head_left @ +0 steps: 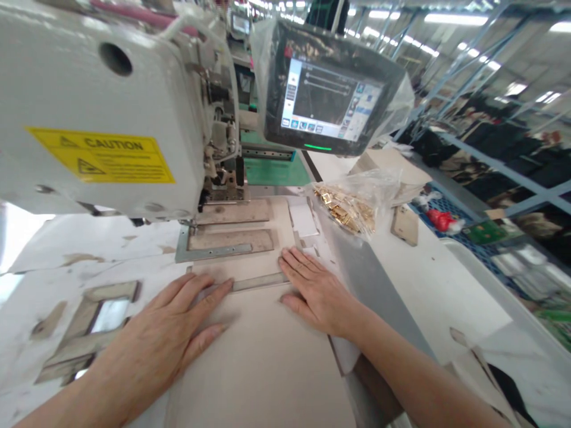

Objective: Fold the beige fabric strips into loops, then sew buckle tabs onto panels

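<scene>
A long beige sheet of material (267,351) lies under both of my hands and reaches up to the sewing machine (98,107). My left hand (178,327) rests on its left edge, fingers stretched forward and the thumb apart. On the right edge lies my right hand (316,291), flat with its fingers extended. Between the fingertips runs a narrow grey strip (259,281) across the sheet. Just beyond the hands, a slotted plate (232,233) with a metal bracket (214,252) sits by the needle area.
A control screen (325,89) wrapped in plastic stands behind. To the right lies a clear bag of gold-coloured metal pieces (348,208), beside a small beige block (405,226). Cut frame-shaped pieces (84,327) lie at left. Blue shelving (499,157) stands at far right.
</scene>
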A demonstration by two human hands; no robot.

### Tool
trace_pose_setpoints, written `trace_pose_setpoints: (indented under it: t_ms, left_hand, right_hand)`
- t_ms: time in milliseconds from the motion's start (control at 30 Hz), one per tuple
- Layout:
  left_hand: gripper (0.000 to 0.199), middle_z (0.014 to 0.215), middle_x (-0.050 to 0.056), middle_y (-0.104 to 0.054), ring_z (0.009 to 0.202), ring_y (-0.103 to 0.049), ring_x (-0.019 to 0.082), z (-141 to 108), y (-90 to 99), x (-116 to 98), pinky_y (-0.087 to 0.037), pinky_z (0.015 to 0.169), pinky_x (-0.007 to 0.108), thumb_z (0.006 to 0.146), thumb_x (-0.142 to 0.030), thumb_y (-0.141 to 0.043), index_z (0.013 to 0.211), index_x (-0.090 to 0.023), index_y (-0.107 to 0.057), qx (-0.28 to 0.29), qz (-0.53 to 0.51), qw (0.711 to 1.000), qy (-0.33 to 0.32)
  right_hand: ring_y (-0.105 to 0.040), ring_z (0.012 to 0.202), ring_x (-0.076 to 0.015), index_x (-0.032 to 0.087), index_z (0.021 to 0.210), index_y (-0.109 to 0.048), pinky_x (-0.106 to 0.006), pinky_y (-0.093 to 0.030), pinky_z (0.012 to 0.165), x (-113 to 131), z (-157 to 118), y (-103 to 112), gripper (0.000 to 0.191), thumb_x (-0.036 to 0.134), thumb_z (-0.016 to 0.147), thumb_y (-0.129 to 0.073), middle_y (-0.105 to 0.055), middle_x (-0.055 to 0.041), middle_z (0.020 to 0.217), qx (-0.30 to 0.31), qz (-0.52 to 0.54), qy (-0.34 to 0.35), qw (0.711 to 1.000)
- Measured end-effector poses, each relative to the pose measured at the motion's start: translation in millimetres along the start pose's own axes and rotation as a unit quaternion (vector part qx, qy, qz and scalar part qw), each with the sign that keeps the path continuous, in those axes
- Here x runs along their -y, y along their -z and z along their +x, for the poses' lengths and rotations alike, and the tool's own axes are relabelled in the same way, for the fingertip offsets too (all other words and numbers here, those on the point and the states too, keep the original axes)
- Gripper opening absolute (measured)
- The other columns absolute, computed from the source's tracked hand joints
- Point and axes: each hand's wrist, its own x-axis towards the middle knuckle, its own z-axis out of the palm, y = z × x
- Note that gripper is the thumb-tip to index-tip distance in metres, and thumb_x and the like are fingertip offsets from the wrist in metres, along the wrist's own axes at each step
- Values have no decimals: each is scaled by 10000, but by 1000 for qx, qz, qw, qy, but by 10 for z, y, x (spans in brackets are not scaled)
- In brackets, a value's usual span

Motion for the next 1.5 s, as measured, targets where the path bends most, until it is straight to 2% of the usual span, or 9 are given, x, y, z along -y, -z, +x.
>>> trace_pose_setpoints:
  t_ms: [133,400,633,800,933,1033,1133,1267,1500]
  left_hand:
    - [571,1303,93,-640,1213,-579,297,-3,-4,14,-466,1042,450,986,-605,-432,1406,-250,-585,1,-11,1000,13]
    - [590,1302,84,-632,1201,-568,297,-5,-29,40,-446,1034,450,968,-598,-481,1444,-255,-543,-5,1,1000,-7]
    - [632,1273,73,-642,1173,-563,300,-57,-122,75,-421,1029,442,958,-651,-456,1480,-299,-507,-14,13,1000,-8]
    - [617,1287,51,-647,1186,-567,287,-96,-183,96,-416,1054,427,966,-639,-447,1507,-344,-477,-7,11,1000,1]
    - [626,1299,49,-645,1191,-564,288,-106,-199,115,-406,1057,420,955,-638,-479,1510,-348,-474,-9,13,1000,-5]
    - [621,1299,48,-643,1192,-563,278,-103,-191,112,-402,1062,410,957,-625,-489,1510,-343,-475,-4,17,1000,0]
    - [581,1274,52,-653,1191,-567,274,-107,-179,93,-402,1078,416,975,-602,-462,1490,-337,-508,9,28,1000,6]
    - [557,1285,42,-659,1207,-570,282,-142,-199,84,-401,1098,444,975,-597,-463,1485,-377,-507,43,31,998,14]
    - [689,1380,16,-638,1246,-561,290,-193,-262,104,-376,1107,451,984,-623,-424,1605,-374,-257,12,23,1000,5]
  right_hand:
    - [-297,1521,-322,22,1509,-450,-520,-310,1248,-26,27,9,640,466,1047,-470,-366,-209,1596,-8,-7,12,1000]
    - [-275,1531,-329,149,1485,-523,-530,-302,1240,64,-1,11,568,487,1029,-523,-407,-205,1583,-33,5,1,999]
    - [-291,1525,-319,36,1481,-480,-501,-273,1265,56,-8,-13,690,555,1027,-473,-391,-215,1590,-37,25,-9,999]
    - [-467,1433,-272,88,1383,-591,-470,-379,1216,-25,47,34,469,393,1068,-426,-558,-167,1478,-81,83,-20,993]
    - [-535,1365,-257,45,1370,-592,-442,-414,1187,-275,342,71,445,257,1045,-375,-604,-191,1419,-144,73,-89,983]
    - [-350,1498,-319,-38,1463,-481,-478,-290,1251,-459,646,23,535,262,1028,-402,-427,-235,1562,-109,5,-173,979]
    - [-248,1538,-335,-19,1530,-400,-484,-221,1271,-527,828,-55,580,306,1050,-390,-318,-207,1622,-48,-30,-218,974]
    - [-230,1542,-338,15,1565,-354,-506,-214,1265,-493,837,-83,586,326,1069,-335,-284,-180,1639,-20,-50,-221,974]
    - [-265,1531,-343,72,1570,-373,-508,-237,1252,-451,830,-18,562,322,1067,-349,-313,-151,1638,-13,-63,-219,974]
